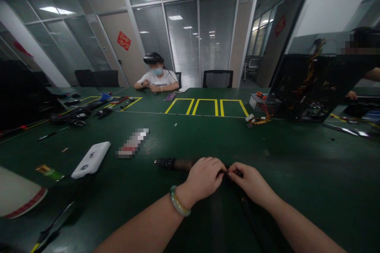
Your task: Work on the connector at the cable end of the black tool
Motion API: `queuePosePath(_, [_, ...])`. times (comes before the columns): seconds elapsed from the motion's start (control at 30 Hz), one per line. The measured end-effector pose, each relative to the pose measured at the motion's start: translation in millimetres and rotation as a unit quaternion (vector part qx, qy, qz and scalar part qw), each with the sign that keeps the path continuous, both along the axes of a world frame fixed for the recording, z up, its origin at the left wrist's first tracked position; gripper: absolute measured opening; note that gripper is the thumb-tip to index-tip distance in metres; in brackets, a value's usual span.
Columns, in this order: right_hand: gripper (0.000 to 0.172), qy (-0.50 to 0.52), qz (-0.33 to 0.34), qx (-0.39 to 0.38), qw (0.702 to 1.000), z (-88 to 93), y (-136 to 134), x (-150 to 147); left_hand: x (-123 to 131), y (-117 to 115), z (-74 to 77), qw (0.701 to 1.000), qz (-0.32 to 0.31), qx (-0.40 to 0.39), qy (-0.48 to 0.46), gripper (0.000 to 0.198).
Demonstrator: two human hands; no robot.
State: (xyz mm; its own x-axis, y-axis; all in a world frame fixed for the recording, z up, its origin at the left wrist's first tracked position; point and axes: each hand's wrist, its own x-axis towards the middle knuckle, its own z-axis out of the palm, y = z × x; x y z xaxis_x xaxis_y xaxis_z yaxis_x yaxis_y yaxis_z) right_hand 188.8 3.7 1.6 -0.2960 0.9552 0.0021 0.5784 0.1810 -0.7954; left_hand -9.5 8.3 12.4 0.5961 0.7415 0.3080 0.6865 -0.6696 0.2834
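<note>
The left hand (204,178) is curled nearly closed, its fingertips pinched on a small dark part at the middle of the desk's (297,166) near edge. The right hand (251,182) is curled the same way, its thumb and forefinger pinched on the same spot, so the two hands meet fingertip to fingertip. What exactly they pinch is too small and dark to tell. A dark tool (175,163) lies flat on the desk, its one end running under the left hand and the rest pointing away to the left. A dark strap (218,217) runs from under the hands toward the person. A white box (90,159) lies well to the left. A person (157,77) sits at the far side of the desk.
</note>
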Motion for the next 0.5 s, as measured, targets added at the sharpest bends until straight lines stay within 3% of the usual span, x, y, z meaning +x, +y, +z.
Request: queuePosePath(0.5, [0.017, -0.004, 0.01, -0.007, 1.0, -3.2, 1.4, 1.9, 0.0, 0.9, -1.5, 1.0, -0.001, 0.0, -0.008, 0.01])
